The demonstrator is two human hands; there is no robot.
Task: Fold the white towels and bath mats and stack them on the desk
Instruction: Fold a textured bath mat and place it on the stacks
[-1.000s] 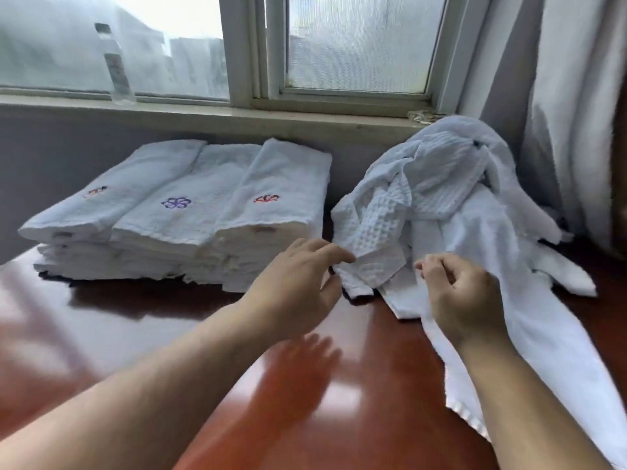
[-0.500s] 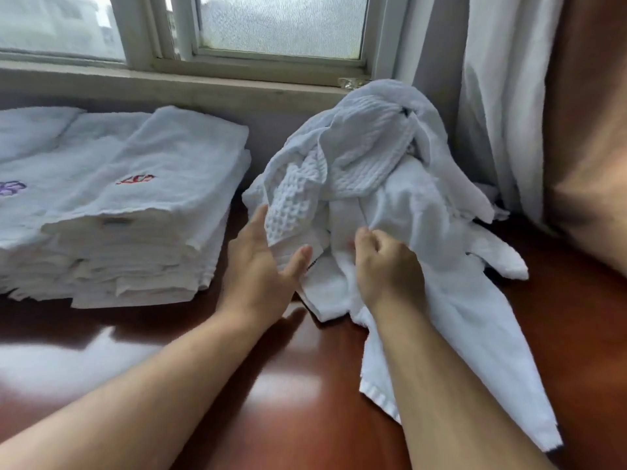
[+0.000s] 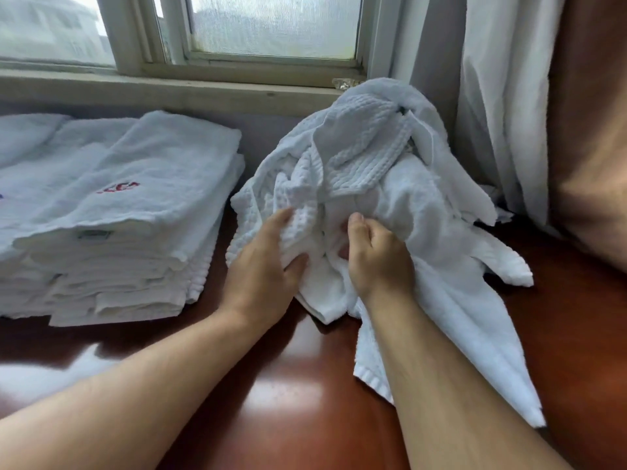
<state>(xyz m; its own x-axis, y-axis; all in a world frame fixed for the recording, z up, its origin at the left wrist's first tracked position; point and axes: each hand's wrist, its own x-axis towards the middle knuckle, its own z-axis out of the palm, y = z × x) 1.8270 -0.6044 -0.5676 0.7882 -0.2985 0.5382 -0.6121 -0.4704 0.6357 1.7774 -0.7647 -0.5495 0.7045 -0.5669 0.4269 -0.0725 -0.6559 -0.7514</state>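
A crumpled heap of white towels and waffle-weave mats (image 3: 366,171) lies on the glossy red-brown desk (image 3: 298,401), leaning against the wall below the window. My left hand (image 3: 264,269) grips the waffle-textured cloth at the heap's front left, thumb under a fold. My right hand (image 3: 373,256) has its fingers curled into the cloth at the heap's front middle. A long plain towel (image 3: 475,334) trails from the heap toward the front right. A stack of folded white towels (image 3: 129,212) stands to the left, with red embroidery on top.
A window sill (image 3: 169,93) runs behind the desk. White curtain (image 3: 502,96) and brown curtain (image 3: 590,130) hang at the right, close to the heap. Bare desk surface lies between my forearms and toward the front.
Both hands moved forward into the heap and closed on its cloth. The view shifted right, so less of the folded stack shows.
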